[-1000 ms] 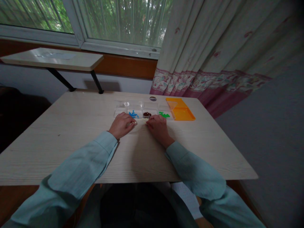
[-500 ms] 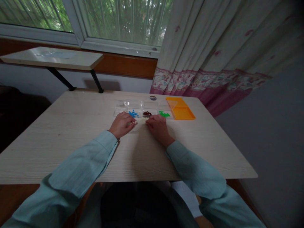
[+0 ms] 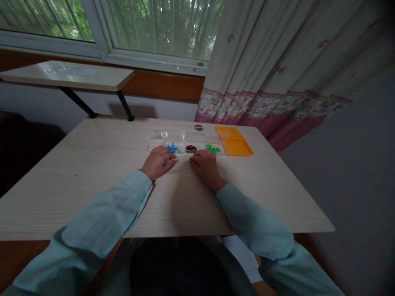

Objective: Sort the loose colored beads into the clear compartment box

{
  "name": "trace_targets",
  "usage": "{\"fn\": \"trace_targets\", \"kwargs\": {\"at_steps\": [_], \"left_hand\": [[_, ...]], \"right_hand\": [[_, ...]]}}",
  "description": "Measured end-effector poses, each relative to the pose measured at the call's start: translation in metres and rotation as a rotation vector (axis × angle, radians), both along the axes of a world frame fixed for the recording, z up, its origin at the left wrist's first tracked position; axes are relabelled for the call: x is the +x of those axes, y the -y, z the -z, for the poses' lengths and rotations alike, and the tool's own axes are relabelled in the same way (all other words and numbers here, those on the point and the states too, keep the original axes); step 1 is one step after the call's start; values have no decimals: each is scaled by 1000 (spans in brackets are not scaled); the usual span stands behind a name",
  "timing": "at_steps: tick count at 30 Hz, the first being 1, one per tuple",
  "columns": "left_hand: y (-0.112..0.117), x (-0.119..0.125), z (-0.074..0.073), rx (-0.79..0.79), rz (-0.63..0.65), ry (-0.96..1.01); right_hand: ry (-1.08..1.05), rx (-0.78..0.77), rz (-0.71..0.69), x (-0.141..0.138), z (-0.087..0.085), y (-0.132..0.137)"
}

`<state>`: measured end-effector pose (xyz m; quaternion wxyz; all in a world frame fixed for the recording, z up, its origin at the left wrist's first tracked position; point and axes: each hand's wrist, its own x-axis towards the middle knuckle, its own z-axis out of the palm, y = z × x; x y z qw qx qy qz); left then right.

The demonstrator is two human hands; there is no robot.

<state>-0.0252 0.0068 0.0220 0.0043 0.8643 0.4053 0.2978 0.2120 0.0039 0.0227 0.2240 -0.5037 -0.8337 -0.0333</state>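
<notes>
My left hand (image 3: 158, 162) and my right hand (image 3: 205, 164) rest on the wooden table (image 3: 101, 172), both with fingers curled, fingertips pinching at something small and pale (image 3: 183, 156) between them; I cannot make out what it is. Just beyond the fingers lies a clear compartment box (image 3: 157, 139). Its cells hold blue pieces (image 3: 173, 147), dark brown pieces (image 3: 191, 147) and green pieces (image 3: 213, 148).
An orange lid or tray (image 3: 234, 146) lies to the right of the clear box. A small dark round thing (image 3: 199, 128) sits behind it. A second small table (image 3: 70, 76) stands under the window; a curtain (image 3: 277, 70) hangs at the right.
</notes>
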Motion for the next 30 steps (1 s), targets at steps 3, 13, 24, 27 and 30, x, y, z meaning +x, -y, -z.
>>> {"fn": "trace_targets", "kwargs": {"at_steps": [3,13,24,27,30], "left_hand": [[0,0,0,-1,1,-1],[0,0,0,-4,-13,-4],[-4,-7,1,5,-109,29],[-4,-7,2,13,-117,21],[-4,-7,1,20,-123,19]], "right_hand": [[-4,-1,0,-1,-2,1],[-13,-17,-15,-2,-5,3],[-59,19,-32,-1,-3,2],[-62,18,-37,0,-1,0],[-60,15,-43,1,0,-1]]}}
